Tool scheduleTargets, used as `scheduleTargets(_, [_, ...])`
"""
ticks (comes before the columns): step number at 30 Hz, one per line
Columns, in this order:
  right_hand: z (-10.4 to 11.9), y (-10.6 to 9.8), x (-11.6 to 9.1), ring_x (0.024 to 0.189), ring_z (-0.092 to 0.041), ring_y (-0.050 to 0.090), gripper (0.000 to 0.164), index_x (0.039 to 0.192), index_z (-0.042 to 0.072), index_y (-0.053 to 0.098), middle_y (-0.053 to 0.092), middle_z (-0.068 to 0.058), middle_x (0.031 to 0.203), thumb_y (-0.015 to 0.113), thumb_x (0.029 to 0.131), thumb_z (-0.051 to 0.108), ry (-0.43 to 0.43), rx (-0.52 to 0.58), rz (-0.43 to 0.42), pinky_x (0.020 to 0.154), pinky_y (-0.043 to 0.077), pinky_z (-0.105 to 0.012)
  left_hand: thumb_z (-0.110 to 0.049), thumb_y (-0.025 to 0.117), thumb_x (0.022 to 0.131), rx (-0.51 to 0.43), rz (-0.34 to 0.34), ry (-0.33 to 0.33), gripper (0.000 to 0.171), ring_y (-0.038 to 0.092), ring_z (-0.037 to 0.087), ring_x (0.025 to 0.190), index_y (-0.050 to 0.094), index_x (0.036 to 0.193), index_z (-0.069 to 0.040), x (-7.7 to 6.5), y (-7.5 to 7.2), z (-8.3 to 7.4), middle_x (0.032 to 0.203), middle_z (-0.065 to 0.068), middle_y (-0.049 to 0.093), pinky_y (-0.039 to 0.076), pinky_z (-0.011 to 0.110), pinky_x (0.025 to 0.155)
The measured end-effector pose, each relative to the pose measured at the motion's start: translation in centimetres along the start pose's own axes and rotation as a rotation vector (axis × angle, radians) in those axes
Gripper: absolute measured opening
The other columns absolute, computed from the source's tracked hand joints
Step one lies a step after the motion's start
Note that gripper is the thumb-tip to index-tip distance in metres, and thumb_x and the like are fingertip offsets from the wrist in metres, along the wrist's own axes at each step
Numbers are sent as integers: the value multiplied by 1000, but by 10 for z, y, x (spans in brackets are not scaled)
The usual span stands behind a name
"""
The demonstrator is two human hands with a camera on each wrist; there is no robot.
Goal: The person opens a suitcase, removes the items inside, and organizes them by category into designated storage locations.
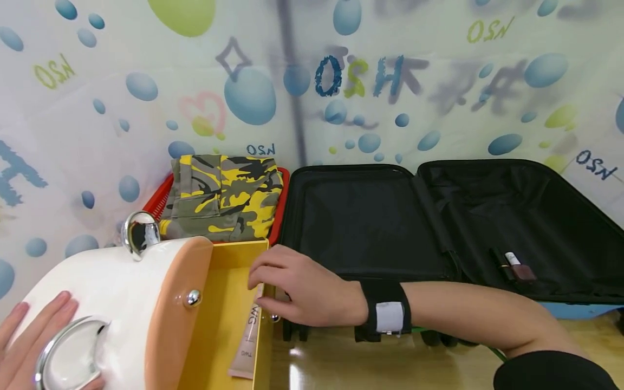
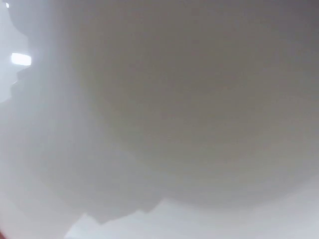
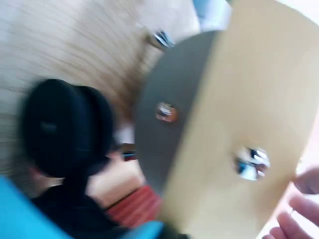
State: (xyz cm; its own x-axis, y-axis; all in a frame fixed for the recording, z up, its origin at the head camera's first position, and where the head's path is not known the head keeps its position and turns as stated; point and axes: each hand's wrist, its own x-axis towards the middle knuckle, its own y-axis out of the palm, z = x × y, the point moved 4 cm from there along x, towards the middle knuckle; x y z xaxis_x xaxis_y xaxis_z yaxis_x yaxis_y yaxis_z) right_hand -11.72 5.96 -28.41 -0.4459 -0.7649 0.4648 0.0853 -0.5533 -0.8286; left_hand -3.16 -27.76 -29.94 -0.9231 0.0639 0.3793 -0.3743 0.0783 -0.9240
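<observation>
My left hand [image 1: 41, 346] rests with straight fingers on the glossy white casing [image 1: 112, 281] of a drawer box, beside a chrome ring fitting. The left wrist view shows only a blurred pale surface. A yellow drawer [image 1: 216, 303] stands pulled out. Inside, along its front panel, lies a beige tube [image 1: 245, 346] with dark lettering. My right hand [image 1: 302, 290] reaches over the front rim with fingers loosely bent, right above the tube's upper end. In the right wrist view its fingertips [image 3: 294, 224] show past the panel, a gap between thumb and fingers.
An open black-lined suitcase [image 1: 365, 222] lies behind my right arm, with small cosmetic items [image 1: 521, 271] in its right half. At the back left, a red basket [image 1: 284, 200] holds folded camouflage clothing [image 1: 224, 197]. A patterned curtain [image 1: 312, 135] hangs behind.
</observation>
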Motion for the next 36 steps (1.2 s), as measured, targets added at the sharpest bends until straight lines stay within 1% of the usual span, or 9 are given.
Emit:
scheduleTargets(2, [-2, 1, -14, 102, -9, 55, 16, 105, 13, 63, 61, 4, 107, 68, 93, 23, 65, -6, -62, 93, 48, -17, -93, 62, 50, 27, 23, -12, 145, -14, 26, 156, 6, 161, -18, -1, 1, 1, 168, -9, -6, -16, 46, 124])
scheduleTargets(4, [-4, 5, -24, 96, -9, 57, 17, 104, 12, 62, 61, 3, 103, 68, 93, 23, 124, 18, -64, 87, 49, -16, -91, 65, 49, 28, 29, -12, 146, -15, 26, 155, 5, 161, -18, -2, 2, 1, 168, -8, -7, -17, 46, 124])
scheduleTargets(10, [-9, 22, -37, 90, 2, 63, 20, 115, 14, 61, 69, 4, 106, 65, 96, 21, 252, 242, 56, 83, 53, -12, -103, 37, 58, -39, -33, 19, 136, -8, 26, 156, 11, 160, -18, 0, -2, -4, 168, -10, 0, -11, 44, 126])
scheduleTargets(13, [-8, 28, -39, 88, 4, 62, 19, 113, 14, 61, 70, 5, 104, 66, 96, 19, 243, 300, 47, 82, 53, -11, -101, 44, 56, -37, -30, 15, 138, -8, 26, 156, 11, 160, -18, 0, -2, -3, 168, -10, 1, -12, 44, 126])
scheduleTargets(17, [-5, 31, -39, 84, -3, 62, 13, 106, 12, 63, 67, 4, 98, 67, 94, 17, 192, 274, -13, 78, 52, -11, -99, 53, 51, -2, -6, 5, 143, -11, 25, 156, 9, 161, -18, -1, 2, 1, 168, -10, -3, -13, 44, 125])
scheduleTargets(22, [-3, 36, -35, 86, -6, 62, 13, 105, 12, 63, 65, 4, 98, 68, 93, 15, 180, 257, -41, 79, 53, -12, -100, 49, 53, -8, -21, 33, 141, -10, 26, 156, 10, 160, -18, -1, 2, 3, 168, -10, -2, -12, 44, 126])
scheduleTargets(28, [1, 47, -19, 89, -3, 63, 16, 107, 11, 63, 67, 3, 101, 68, 94, 17, 158, 199, -32, 81, 49, -6, -96, 57, 51, 1, -2, 18, 144, -11, 27, 156, 9, 161, -17, -1, -2, 0, 169, -7, -2, -14, 46, 125])
scheduleTargets(33, [5, 61, -2, 89, -1, 60, 18, 107, 12, 63, 67, 4, 102, 68, 94, 23, 128, 147, -22, 81, 43, -1, -99, 50, 55, -12, 7, -6, 140, -12, 27, 156, 9, 160, -17, 0, -5, -6, 169, -7, -3, -14, 47, 125])
scheduleTargets(36, [8, 69, 7, 87, 0, 58, 18, 107, 13, 63, 66, 5, 101, 68, 94, 25, 114, 115, -25, 79, 41, -1, -96, 55, 57, -41, -11, 10, 137, -10, 28, 156, 12, 160, -16, 1, -4, -6, 169, -7, 1, -13, 46, 125])
